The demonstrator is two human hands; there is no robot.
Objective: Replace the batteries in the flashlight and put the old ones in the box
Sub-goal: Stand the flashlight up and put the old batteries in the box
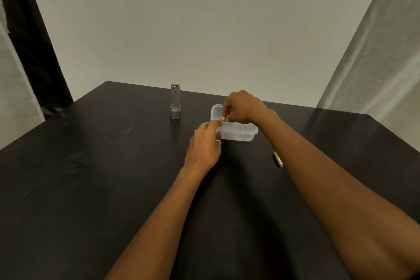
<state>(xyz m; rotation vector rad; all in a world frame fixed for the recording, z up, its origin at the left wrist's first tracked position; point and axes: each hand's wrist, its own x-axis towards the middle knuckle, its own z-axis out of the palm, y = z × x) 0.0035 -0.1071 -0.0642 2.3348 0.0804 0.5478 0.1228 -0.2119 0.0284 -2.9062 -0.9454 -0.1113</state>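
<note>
A silver flashlight (175, 101) stands upright on the black table (91, 166), left of a clear plastic box (241, 133). My right hand (241, 105) hovers over the box's far left corner, its fingers curled down and pinching a small orange-tipped battery (223, 118) inside the rim. My left hand (205, 143), with a ring on one finger, touches the box's near left corner with fingers extended. A yellow and white battery (278, 159) lies on the table to the right of the box, apart from both hands.
The table's back edge meets a pale wall behind the flashlight. Light curtains hang at the right and left, with a dark panel at the far left. A sheet of paper is stuck high on the wall.
</note>
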